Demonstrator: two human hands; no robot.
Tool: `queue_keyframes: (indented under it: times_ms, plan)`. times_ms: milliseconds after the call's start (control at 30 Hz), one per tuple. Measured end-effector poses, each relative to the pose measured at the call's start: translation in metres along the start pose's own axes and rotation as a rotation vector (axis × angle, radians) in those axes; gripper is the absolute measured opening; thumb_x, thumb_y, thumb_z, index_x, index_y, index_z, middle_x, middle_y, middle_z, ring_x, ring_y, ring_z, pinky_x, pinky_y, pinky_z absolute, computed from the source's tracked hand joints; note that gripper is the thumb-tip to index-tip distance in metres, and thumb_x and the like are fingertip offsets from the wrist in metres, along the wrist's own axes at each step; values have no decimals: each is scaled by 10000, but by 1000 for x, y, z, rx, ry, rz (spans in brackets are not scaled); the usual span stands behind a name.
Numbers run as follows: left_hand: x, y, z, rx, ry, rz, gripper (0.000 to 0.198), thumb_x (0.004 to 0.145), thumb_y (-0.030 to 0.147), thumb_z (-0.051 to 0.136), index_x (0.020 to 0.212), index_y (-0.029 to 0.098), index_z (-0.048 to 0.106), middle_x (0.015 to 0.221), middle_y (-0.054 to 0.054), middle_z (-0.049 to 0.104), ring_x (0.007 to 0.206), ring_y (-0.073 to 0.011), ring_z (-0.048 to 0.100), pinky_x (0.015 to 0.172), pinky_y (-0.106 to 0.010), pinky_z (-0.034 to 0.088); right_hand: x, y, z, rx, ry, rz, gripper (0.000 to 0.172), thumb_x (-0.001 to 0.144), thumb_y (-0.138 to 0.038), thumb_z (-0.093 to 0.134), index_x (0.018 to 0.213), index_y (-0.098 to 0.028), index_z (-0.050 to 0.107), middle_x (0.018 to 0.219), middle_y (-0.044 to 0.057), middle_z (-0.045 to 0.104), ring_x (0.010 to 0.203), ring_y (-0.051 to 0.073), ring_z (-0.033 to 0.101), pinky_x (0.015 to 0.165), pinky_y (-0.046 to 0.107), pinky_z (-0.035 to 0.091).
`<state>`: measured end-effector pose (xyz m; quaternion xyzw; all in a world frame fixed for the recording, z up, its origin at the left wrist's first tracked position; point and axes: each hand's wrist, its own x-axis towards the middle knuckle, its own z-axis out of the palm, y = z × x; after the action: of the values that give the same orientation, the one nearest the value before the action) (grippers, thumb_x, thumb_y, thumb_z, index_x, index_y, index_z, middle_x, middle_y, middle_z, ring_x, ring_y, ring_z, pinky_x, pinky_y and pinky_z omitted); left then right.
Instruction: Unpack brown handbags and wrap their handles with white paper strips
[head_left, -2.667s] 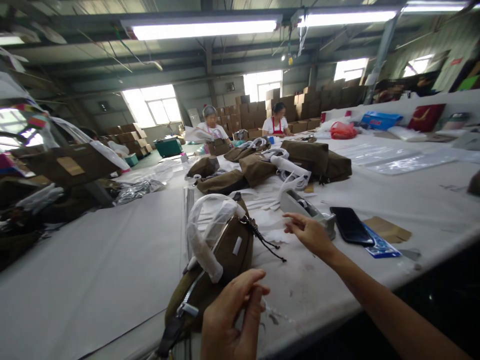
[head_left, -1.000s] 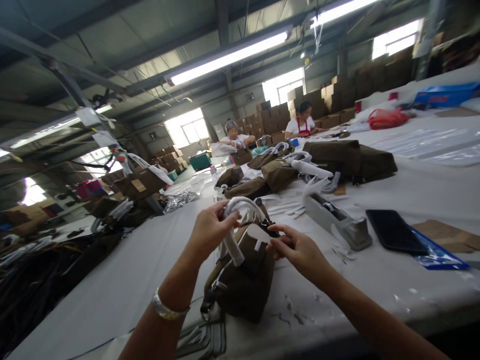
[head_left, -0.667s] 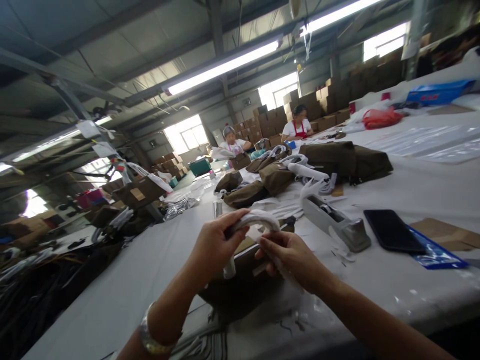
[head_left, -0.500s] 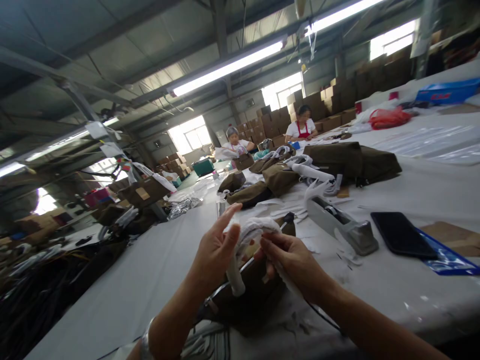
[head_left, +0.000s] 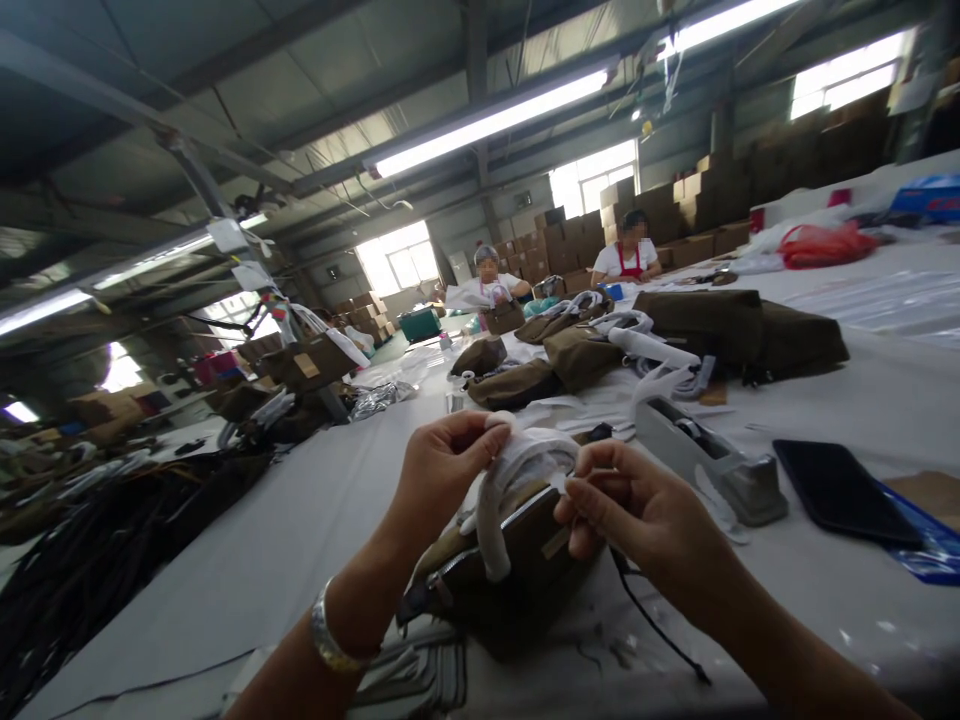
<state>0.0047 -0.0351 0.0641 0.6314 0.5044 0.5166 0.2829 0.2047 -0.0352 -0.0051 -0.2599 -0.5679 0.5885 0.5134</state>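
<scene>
An olive-brown handbag [head_left: 525, 585] with a metal zipper sits on the table in front of me. Its arched handle [head_left: 491, 515] is wrapped in thin white material. My left hand [head_left: 450, 465] pinches a bit of the white wrapping [head_left: 500, 420] at the top left of the arch, thumb against the fingers. On the right side of the handle, my right hand [head_left: 626, 500] has thumb and forefinger closed on a small white end [head_left: 559, 484], perhaps of the wrapping. A dark cord [head_left: 660, 620] trails from the bag's right side.
A grey tape dispenser [head_left: 712, 465] stands beyond my right hand, with a black phone [head_left: 844, 495] to its right. More olive bags [head_left: 697, 330] lie farther back. Dark straps [head_left: 120, 560] are heaped at left. Two people [head_left: 626, 255] sit at the far end.
My left hand, spread open beside the handle before, has closed on the white wrapping at its top. My right hand has shifted right. The view has swung a little left.
</scene>
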Motion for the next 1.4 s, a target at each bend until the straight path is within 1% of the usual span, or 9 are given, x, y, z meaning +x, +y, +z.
queue_keyframes:
  times_ms: [167, 267, 333, 433, 633, 800, 1000, 1267, 1400]
  plan:
    - [1, 10, -2, -9, -6, 59, 288, 835, 384, 745, 929, 114, 778, 775, -41, 742, 671, -130, 646, 650, -237, 567, 10, -18, -3, 240, -174, 52, 352, 816, -374, 780, 1115, -221, 676, 1178, 106, 722, 963, 232, 734, 792, 320, 601]
    - [1, 13, -2, -16, -8, 77, 284, 836, 376, 748, 957, 121, 779, 792, -44, 757, 667, -127, 672, 630, -218, 586, 19, -27, -1, -32, -163, -85, 239, 854, -406, 730, 923, -177, 722, 856, 51, 732, 696, 147, 681, 628, 238, 547]
    - [1, 14, -2, -34, 16, 98, 271, 826, 371, 763, 960, 137, 782, 814, -39, 769, 661, -118, 686, 618, -197, 594, 24, -34, 2, -269, -78, -208, 310, 877, -431, 690, 746, -150, 699, 627, -2, 598, 529, 89, 520, 489, 198, 419]
    - [1, 16, -1, -79, 47, 141, 241, 812, 356, 783, 949, 158, 790, 831, -25, 778, 643, -108, 700, 604, -182, 608, 31, -41, 7, -404, -22, -289, 328, 876, -433, 671, 720, -146, 698, 619, -13, 524, 557, 87, 438, 468, 202, 330]
    - [0, 17, 0, -109, 75, 216, 200, 820, 339, 779, 956, 192, 796, 863, -2, 781, 675, -130, 717, 606, -225, 645, 45, -41, 12, -403, -211, -155, 385, 883, -496, 644, 802, -135, 748, 645, -12, 495, 536, 76, 376, 433, 206, 253]
    - [-6, 14, -4, 120, 86, 364, 165, 866, 302, 738, 997, 217, 790, 906, 3, 797, 639, -116, 721, 603, -196, 612, 50, -40, 13, -283, -294, -47, 484, 875, -593, 630, 791, -123, 704, 540, -62, 353, 466, 55, 278, 401, 206, 164]
    - [-18, 16, -7, 372, 26, 739, 211, 904, 128, 674, 1087, 176, 768, 1128, -50, 773, 1016, -155, 739, 936, -196, 567, 48, -38, 14, -134, -339, -74, 423, 881, -559, 653, 830, -139, 658, 535, -82, 355, 445, 46, 279, 389, 187, 189]
    - [-18, 29, -9, -11, -19, 270, 277, 874, 268, 740, 1146, 221, 720, 961, -12, 805, 852, -152, 767, 783, -203, 623, 40, -35, 23, -454, -173, -341, 347, 960, -418, 579, 751, -159, 679, 537, -53, 489, 463, 62, 416, 442, 197, 310]
    - [-14, 30, -7, -66, -8, 218, 305, 807, 272, 806, 1098, 211, 734, 944, -21, 803, 867, -159, 765, 812, -205, 617, 40, -28, 22, -804, 127, -728, 134, 920, -294, 654, 862, -186, 706, 626, -42, 609, 541, 84, 533, 541, 209, 399]
